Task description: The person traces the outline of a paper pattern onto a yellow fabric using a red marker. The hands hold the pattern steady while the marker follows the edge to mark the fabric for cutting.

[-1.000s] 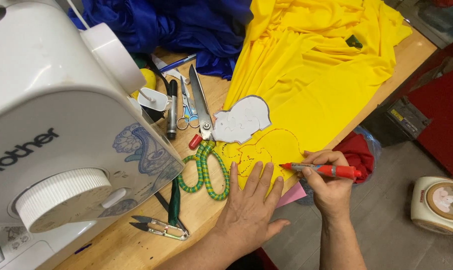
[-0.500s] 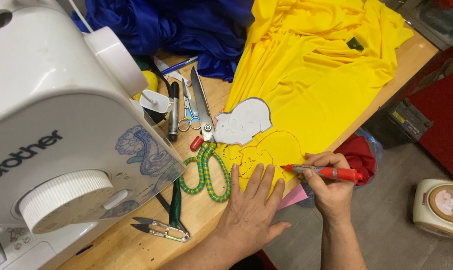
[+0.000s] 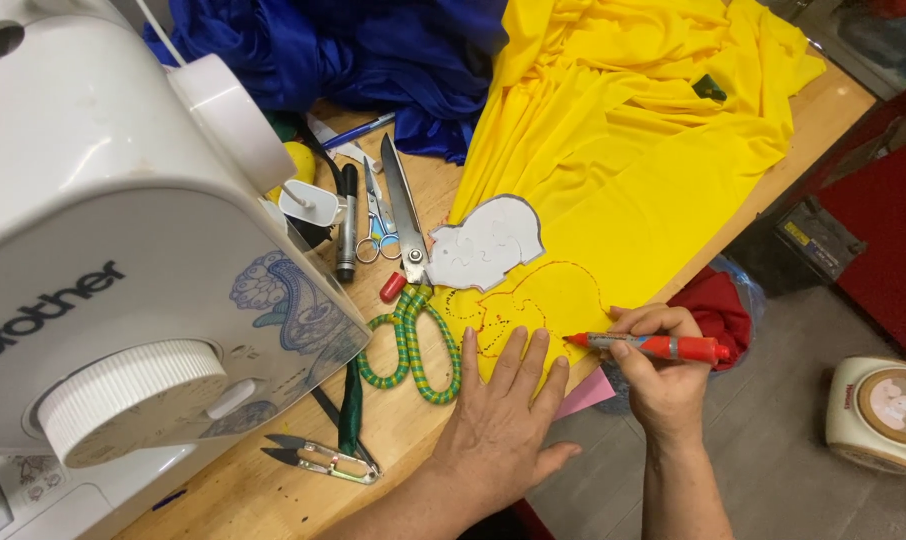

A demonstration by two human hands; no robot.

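Head view shows a wooden worktable (image 3: 273, 500) with a white sewing machine (image 3: 123, 260) at the left. The left hand (image 3: 498, 425) lies flat, fingers spread wide, pressing the near edge of a yellow fabric (image 3: 613, 170) onto the table. The right hand (image 3: 663, 375) is closed around a red marker pen (image 3: 653, 346), held nearly level, its tip pointing left and touching or just above the fabric edge beside the left fingertips. On the fabric, between the two hands and a white paper template (image 3: 488, 243), runs a red dotted outline (image 3: 533, 295). The template lies on the fabric's left border, just above that outline. Large scissors with green-and-yellow wrapped handles (image 3: 413, 340) lie on the table touching the fabric's left edge, blades pointing away. Beside them sit small silver scissors (image 3: 376, 225) and a black pen (image 3: 347, 225). Thread snips (image 3: 318, 458) lie near the table's front edge. Blue fabric (image 3: 343, 60) is heaped at the back. A pink sheet (image 3: 588, 392) peeks from under the yellow cloth.
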